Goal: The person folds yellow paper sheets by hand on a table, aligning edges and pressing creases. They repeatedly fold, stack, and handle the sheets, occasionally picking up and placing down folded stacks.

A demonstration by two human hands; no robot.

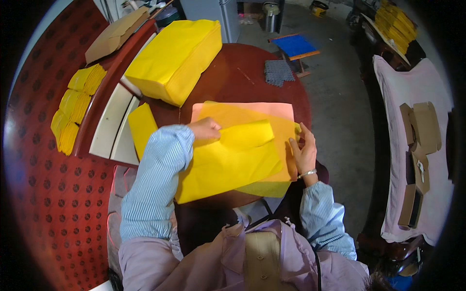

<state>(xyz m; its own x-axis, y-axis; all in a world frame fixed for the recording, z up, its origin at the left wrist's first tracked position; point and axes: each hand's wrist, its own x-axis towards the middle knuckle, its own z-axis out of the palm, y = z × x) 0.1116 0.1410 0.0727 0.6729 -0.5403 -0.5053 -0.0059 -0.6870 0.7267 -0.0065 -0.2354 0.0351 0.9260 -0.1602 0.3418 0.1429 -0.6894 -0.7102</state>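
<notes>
My left hand (206, 130) is closed on a bright yellow, fabric-like sheet (228, 167), whose far edge is folded over into a flap. Beneath it, more thin yellow sheets lie askew on a pink sheet (286, 109), looking orange where they overlap it. At the right edge of this layered stack is my right hand (306, 153), its thumb over the edge and its fingers curled round a small bit of yellow. Just what the right fingers pinch is partly hidden. Everything rests on a round dark red table (233, 70).
A big yellow stack (174, 58) stands at the table's far left, with a narrow yellow piece (142, 127) nearer. Folded yellow bundles (77, 104) lie further left. A grey textured mat (278, 72) sits far right, by a blue-topped stool (297, 46). Opened cardboard boxes (427, 128) rest on a pale cloth.
</notes>
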